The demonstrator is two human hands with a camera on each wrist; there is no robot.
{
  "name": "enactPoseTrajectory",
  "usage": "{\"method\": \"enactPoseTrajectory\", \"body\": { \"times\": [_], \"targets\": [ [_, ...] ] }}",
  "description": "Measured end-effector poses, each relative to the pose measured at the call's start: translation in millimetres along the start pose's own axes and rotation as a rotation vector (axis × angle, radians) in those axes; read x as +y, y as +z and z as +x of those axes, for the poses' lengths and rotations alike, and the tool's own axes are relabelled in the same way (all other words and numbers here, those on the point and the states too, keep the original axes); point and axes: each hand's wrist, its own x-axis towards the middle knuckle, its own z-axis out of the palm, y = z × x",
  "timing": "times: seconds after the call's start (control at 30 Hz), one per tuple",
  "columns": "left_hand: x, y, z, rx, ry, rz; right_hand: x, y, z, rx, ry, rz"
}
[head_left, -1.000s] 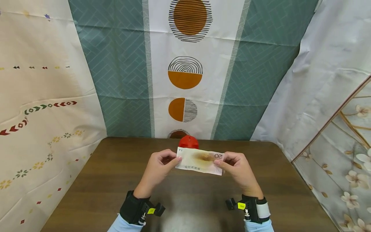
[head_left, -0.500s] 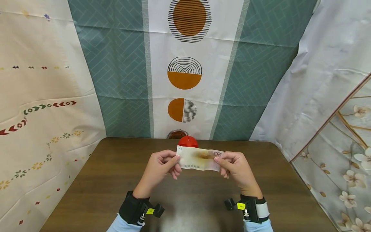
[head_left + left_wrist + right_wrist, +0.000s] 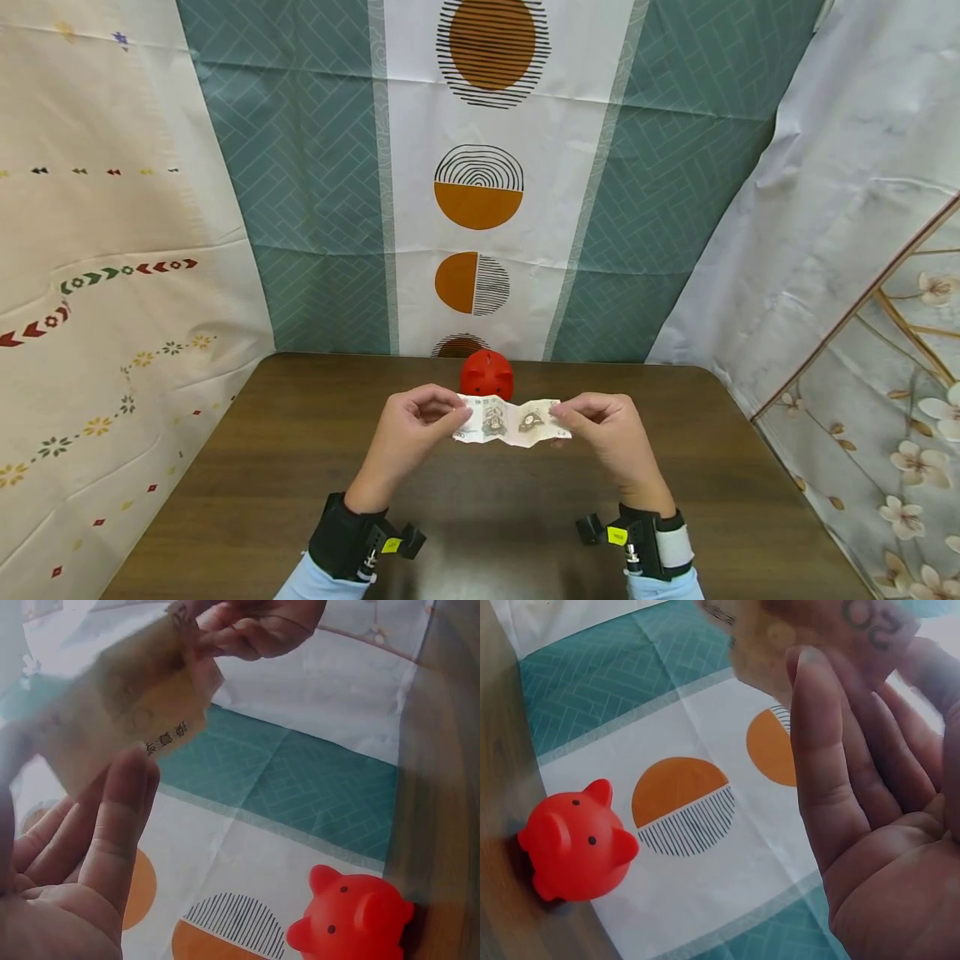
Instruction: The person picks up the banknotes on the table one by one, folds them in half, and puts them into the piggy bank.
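A pale, creased banknote is stretched between both hands above the table, wavy along its length, with greyish-brown pictures towards the head camera. My left hand pinches its left end between thumb and fingers. At the opposite end my right hand pinches it the same way. The left wrist view has the banknote from beneath, with dark characters near one edge; large digits show on the banknote in the right wrist view. Just beyond it stands a red piggy bank, its lower part partly behind the note.
The brown wooden table reaches back to a hanging green and white cloth with orange circles. Patterned cream fabric hangs at the left, and a white floral cloth at the right.
The banknote has been tilted between the hands, so its pictured face now shows instead of the pale, brown-smudged one. It sits slightly lower, uncovering more of the piggy bank.
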Motion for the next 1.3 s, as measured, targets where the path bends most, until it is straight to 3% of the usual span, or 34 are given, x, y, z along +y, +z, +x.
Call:
{"method": "enactPoseTrajectory", "body": {
  "times": [0.1, 0.27, 0.43, 0.67, 0.9, 1.1, 1.3],
  "targets": [
    [0.0, -0.9, -0.3, 0.020, 0.020, 0.043, 0.1, 1.9, 0.2, 0.045, -0.010, -0.078],
    [1.9, -3.1, -0.4, 0.060, 0.045, 0.068, 0.3, 2.3, 1.3, 0.036, -0.019, -0.036],
    [3.8, -5.5, -1.1, 0.116, -0.010, 0.124, -1.2, 0.9, 0.2, 0.058, 0.044, -0.092],
    [7.1, -7.1, -1.7, 0.126, -0.033, 0.129, -1.5, 0.0, 0.1, 0.073, 0.065, -0.101],
    [5.5, -8.4, -1.1, 0.119, -0.027, 0.112, -0.2, 0.8, 0.2, 0.080, 0.069, -0.093],
    [3.4, -9.6, -0.7, 0.116, 0.018, 0.097, 0.5, 0.2, -0.3, 0.047, 0.015, -0.078],
    [1.9, -10.1, 0.3, 0.012, 0.016, -0.037, 2.8, -0.3, 0.0, -0.049, -0.014, 0.078]
  ]
}}
